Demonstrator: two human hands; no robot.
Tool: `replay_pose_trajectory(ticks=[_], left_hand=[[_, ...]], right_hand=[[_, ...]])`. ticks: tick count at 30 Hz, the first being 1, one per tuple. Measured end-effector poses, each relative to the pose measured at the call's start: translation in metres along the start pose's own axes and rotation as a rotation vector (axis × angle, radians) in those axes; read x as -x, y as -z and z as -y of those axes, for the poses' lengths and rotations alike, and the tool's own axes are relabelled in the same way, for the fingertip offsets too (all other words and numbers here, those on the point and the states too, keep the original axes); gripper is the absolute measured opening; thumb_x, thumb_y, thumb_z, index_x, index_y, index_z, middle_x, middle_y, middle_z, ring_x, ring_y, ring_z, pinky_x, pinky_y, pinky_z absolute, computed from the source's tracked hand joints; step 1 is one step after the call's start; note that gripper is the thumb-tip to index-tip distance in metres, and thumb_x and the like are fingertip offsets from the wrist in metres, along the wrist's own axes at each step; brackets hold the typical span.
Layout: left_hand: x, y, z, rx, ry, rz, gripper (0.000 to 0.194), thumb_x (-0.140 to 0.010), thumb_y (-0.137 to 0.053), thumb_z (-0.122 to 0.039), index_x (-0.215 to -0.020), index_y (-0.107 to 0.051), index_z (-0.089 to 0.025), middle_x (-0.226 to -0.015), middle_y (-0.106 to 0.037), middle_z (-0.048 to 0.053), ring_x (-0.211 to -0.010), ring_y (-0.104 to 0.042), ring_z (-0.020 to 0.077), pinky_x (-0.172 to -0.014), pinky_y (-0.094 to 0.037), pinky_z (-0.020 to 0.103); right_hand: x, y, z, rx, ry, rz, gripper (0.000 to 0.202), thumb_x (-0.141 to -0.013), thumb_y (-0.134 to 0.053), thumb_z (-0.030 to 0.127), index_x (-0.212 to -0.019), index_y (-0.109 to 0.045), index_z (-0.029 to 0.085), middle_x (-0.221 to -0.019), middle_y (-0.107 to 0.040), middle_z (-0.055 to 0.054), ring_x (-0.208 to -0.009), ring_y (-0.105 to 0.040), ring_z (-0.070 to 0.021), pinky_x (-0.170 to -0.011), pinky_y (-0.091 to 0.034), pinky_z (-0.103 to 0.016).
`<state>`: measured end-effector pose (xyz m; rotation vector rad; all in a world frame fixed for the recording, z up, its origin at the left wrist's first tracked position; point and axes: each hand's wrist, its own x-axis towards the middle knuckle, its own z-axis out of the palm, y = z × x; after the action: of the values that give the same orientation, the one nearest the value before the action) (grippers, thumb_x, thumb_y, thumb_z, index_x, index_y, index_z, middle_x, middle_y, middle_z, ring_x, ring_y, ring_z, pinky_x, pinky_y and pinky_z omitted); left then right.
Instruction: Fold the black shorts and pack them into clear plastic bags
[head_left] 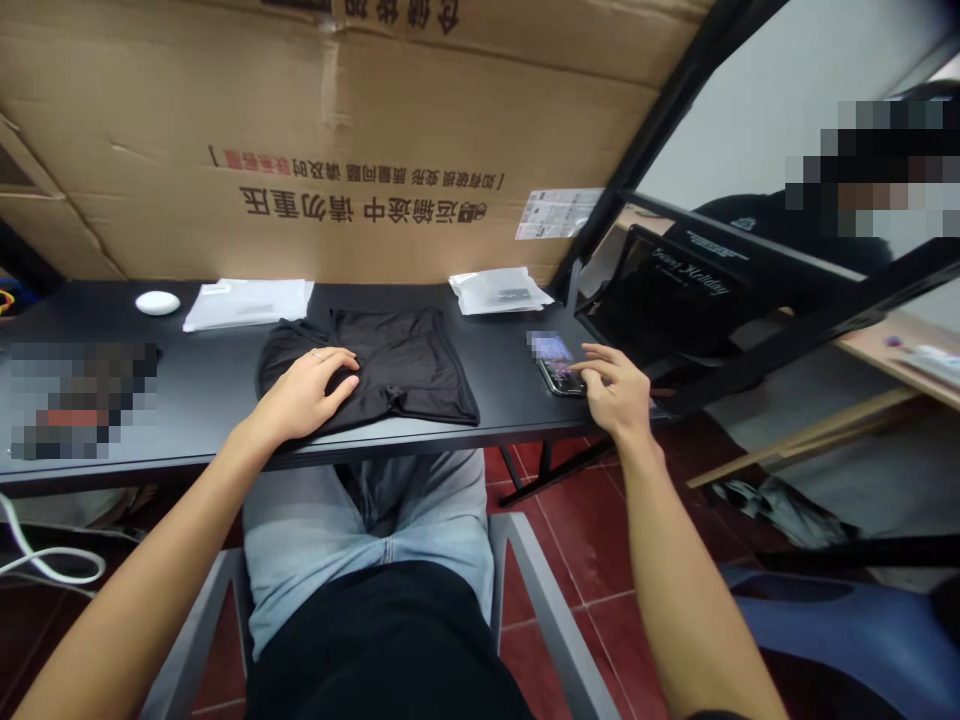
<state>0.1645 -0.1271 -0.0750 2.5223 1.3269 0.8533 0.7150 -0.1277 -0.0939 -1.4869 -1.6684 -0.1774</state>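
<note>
The left hand (316,388) lay palm down on the left part of the black cloth (420,360), fingers bent and relaxed, its forearm slanting up to the cloth from the lower left. The cloth was spread on the dark table (501,372). Well right of the cloth, the right hand (619,388) was unclenched, index finger reaching over the phone (559,370); whether it touched the screen, I could not tell.

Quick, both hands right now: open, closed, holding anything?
Left hand: open, laid on the black fabric, no grip visible.
Right hand: partly open, fingers at the phone; whether they touch it, I can't tell.
</note>
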Motion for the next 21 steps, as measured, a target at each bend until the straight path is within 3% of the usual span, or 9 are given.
replay_pose_trajectory(ticks=[5, 9, 14, 18, 21], left_hand=[[0.000, 0.000, 0.001, 0.012, 0.011, 0.002, 0.036, -0.112, -0.054, -0.051, -0.126, -0.074, -0.025, -0.151, -0.076, 0.013, -0.143, -0.069, 0.0334, -0.130, -0.050, 0.055], [0.000, 0.000, 0.000, 0.024, 0.015, 0.006, 0.034, -0.111, -0.055, -0.050, -0.125, -0.074, -0.026, -0.150, -0.076, 0.013, -0.144, -0.069, 0.0333, -0.130, -0.050, 0.055], [0.001, 0.000, -0.001, 0.031, 0.043, 0.013, 0.035, -0.111, -0.054, -0.052, -0.125, -0.074, -0.027, -0.152, -0.076, 0.012, -0.145, -0.068, 0.0333, -0.132, -0.050, 0.055], [0.000, 0.000, -0.002, 0.027, 0.035, 0.011, 0.035, -0.112, -0.054, -0.051, -0.125, -0.074, -0.026, -0.151, -0.076, 0.012, -0.145, -0.068, 0.0331, -0.132, -0.049, 0.055], [0.000, 0.000, -0.002, 0.020, 0.035, 0.011, 0.034, -0.112, -0.054, -0.051, -0.125, -0.074, -0.027, -0.151, -0.076, 0.012, -0.145, -0.068, 0.0331, -0.131, -0.050, 0.054]], right_hand=[[-0.003, 0.003, 0.003, 0.032, 0.021, -0.002, 0.029, -0.096, -0.060, 0.027, -0.095, -0.089, 0.029, -0.136, -0.085, -0.007, -0.131, -0.080, -0.0352, -0.123, -0.060, -0.058], [-0.029, -0.003, 0.021, 0.073, 0.119, 0.070, 0.039, -0.101, -0.057, 0.029, -0.124, -0.088, 0.031, -0.149, -0.078, -0.010, -0.139, -0.075, -0.0382, -0.126, -0.058, -0.062], [-0.102, -0.050, 0.059, 0.244, 0.335, 0.287, 0.048, -0.108, -0.055, 0.031, -0.149, -0.079, 0.026, -0.163, -0.068, -0.014, -0.152, -0.063, -0.0385, -0.128, -0.055, -0.060], [-0.147, -0.087, 0.072, 0.419, 0.412, 0.484, 0.041, -0.101, -0.063, 0.026, -0.135, -0.086, 0.023, -0.154, -0.074, -0.016, -0.145, -0.063, -0.0442, -0.121, -0.055, -0.065], [-0.158, -0.099, 0.070, 0.446, 0.363, 0.487, 0.035, -0.102, -0.062, 0.024, -0.124, -0.088, 0.022, -0.141, -0.080, -0.017, -0.139, -0.066, -0.0438, -0.118, -0.055, -0.063]])
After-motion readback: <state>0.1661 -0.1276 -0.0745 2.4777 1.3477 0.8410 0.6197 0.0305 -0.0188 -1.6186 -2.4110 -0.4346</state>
